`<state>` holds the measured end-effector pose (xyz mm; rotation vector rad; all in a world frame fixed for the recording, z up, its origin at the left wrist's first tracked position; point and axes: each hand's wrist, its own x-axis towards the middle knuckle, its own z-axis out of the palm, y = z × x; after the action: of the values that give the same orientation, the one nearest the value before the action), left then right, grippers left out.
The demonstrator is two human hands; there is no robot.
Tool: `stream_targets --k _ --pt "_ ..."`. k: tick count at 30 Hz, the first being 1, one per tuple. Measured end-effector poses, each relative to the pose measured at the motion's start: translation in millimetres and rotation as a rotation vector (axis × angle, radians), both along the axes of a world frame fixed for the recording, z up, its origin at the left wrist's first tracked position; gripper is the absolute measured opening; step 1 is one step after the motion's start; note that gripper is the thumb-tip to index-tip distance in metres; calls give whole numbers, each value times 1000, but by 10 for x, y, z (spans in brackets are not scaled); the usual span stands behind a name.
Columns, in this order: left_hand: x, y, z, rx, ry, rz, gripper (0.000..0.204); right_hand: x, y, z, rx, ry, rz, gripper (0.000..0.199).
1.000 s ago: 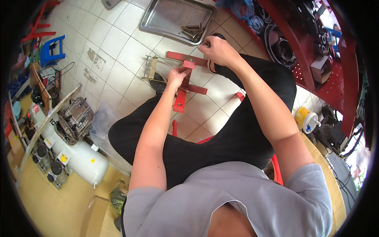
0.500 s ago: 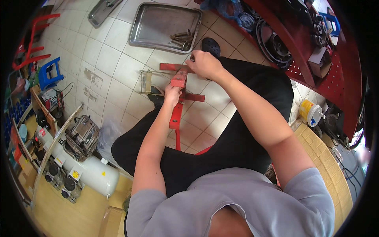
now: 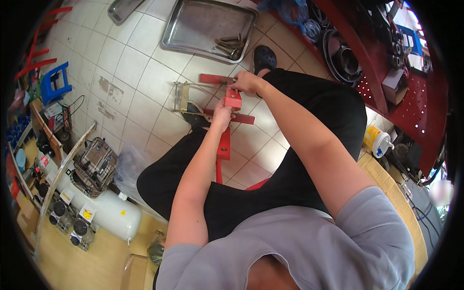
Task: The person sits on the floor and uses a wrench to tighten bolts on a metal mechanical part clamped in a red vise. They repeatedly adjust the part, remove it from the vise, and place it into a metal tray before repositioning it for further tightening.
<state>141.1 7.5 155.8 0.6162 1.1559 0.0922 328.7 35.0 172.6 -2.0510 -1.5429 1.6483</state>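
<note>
A red metal frame with crossbars [image 3: 215, 78] and a long bar [image 3: 223, 151] stands on the floor between my knees. At its top is a red rectangular block [image 3: 234, 100] with a hole in its face. My left hand [image 3: 223, 115] is wrapped round the near side of this block, with its fingertips out of sight underneath. The fingers of my right hand [image 3: 249, 82] are closed at the block's far end, the thumb against it. Any small thing inside that grip is hidden.
Beyond the frame lies a metal tray [image 3: 193, 29] holding several bolts [image 3: 229, 47]. A tan, metal-edged frame piece [image 3: 181, 98] is by my left foot. Red perforated shelving [image 3: 411, 113] with round parts stands at right, a white air compressor tank [image 3: 116, 215] at left.
My right hand has come down onto the far end of the block, its fingers closing there. My left hand stays on the block's near side. The whole view has shifted slightly.
</note>
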Motion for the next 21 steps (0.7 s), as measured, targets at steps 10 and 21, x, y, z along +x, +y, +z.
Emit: stream_targets --k 10,21 --pt "12 12 53 156 38 -47 16 0 -19 -151 65 69 -6 41" --pt "-7 -38 -44 153 31 -14 17 -16 9 -91 -34 19 -100 43"
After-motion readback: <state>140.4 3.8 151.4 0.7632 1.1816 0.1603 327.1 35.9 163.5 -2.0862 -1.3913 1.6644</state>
